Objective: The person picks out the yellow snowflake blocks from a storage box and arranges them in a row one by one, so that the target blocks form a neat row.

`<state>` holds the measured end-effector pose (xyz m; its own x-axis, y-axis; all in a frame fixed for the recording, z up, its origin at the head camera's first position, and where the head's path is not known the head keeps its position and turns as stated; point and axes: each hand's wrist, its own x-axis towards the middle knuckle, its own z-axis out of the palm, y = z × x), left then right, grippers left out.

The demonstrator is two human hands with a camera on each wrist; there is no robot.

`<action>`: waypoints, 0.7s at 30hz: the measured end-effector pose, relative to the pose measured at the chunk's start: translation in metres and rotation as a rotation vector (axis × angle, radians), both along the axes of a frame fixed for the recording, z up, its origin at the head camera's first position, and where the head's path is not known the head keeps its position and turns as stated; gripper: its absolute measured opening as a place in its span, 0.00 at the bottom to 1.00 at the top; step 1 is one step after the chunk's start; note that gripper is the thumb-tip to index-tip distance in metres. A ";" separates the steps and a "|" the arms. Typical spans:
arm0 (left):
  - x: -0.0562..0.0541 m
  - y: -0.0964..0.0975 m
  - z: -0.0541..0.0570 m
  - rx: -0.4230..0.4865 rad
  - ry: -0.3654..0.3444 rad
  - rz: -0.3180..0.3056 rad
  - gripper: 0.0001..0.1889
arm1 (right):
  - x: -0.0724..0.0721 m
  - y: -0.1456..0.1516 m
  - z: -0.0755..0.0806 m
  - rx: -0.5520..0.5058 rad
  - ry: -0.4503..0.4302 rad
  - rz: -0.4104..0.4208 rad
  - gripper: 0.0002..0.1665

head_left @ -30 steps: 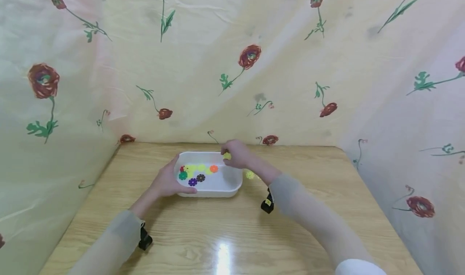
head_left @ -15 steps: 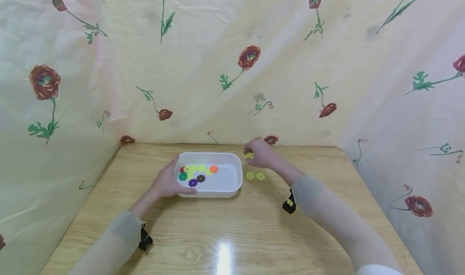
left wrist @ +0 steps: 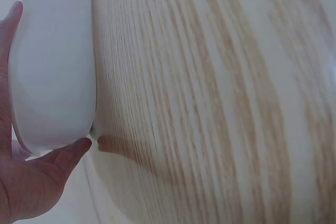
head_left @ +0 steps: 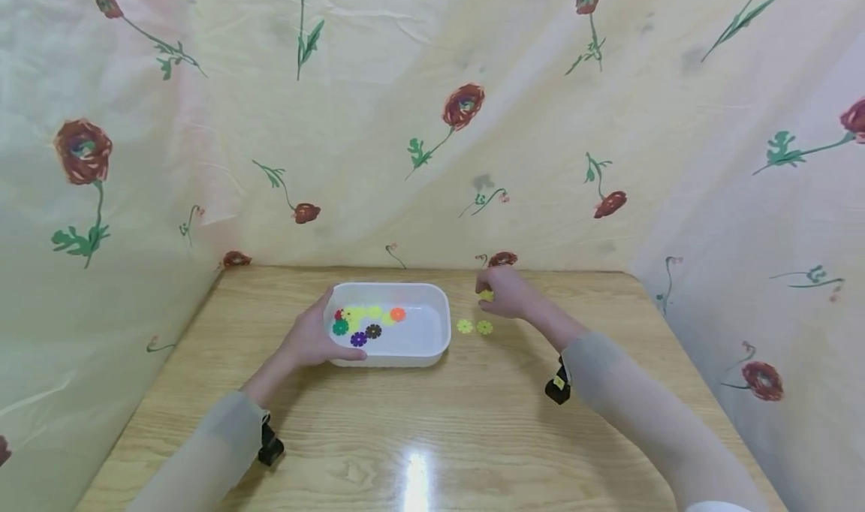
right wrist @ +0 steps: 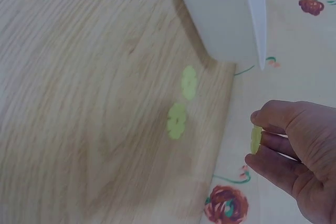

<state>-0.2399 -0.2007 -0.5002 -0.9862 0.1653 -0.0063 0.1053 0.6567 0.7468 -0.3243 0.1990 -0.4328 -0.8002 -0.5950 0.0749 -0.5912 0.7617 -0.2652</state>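
A white plastic tub [head_left: 405, 360] sits on the table, and my left hand [head_left: 312, 338] grips its left end, thumb along the front side. In the left wrist view the fingers of the left hand [left wrist: 37, 182] lie around the tub's wall [left wrist: 55, 66]. My right hand [head_left: 510, 294] is right of the tub, pinching a yellow snowflake disc [right wrist: 255, 139] between thumb and fingertips. Two more yellow snowflake discs, one [head_left: 464, 326] nearer the tub and one [head_left: 484, 327] farther right, lie flat side by side on the table below that hand.
Inside the tub are an orange disc [head_left: 397, 314], a green disc [head_left: 341, 326], a purple disc [head_left: 358, 339], a dark brown disc [head_left: 373, 331] and several yellow ones. A flower-print cloth [head_left: 378, 121] hangs behind the wooden table [head_left: 351, 437].
My right hand has moved right from over the tub with a yellow snowflake disc. A second yellow disc on the table has come into sight. The left hand and tub have stayed put.
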 end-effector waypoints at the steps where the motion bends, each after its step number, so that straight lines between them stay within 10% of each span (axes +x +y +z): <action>1: 0.000 0.000 0.000 -0.004 0.002 -0.002 0.74 | 0.001 0.002 -0.001 0.006 0.002 0.000 0.10; 21: -0.001 0.003 0.001 -0.003 0.009 0.004 0.73 | 0.001 0.032 -0.022 0.038 -0.021 -0.005 0.10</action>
